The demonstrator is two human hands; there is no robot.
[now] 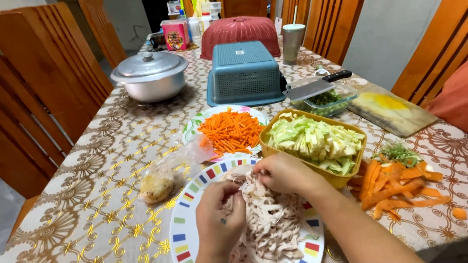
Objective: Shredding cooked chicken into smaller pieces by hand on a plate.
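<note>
**Table, around the work area**

Carrot sticks (231,129) on a floral plate (195,124); yellow tub (312,171) of chopped cabbage (314,141) just beside it. Carrot peels (397,187) at right. Cleaver (317,86) rests across a clear container of chopped greens (323,99). Further back — upturned blue basket (243,73), lidded aluminium pot (150,75), cutting board (392,111).

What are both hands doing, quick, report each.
Left hand: closed, pinching a strip of shredded chicken over the plate.
Right hand: closed, pinching the same chicken.
</note>
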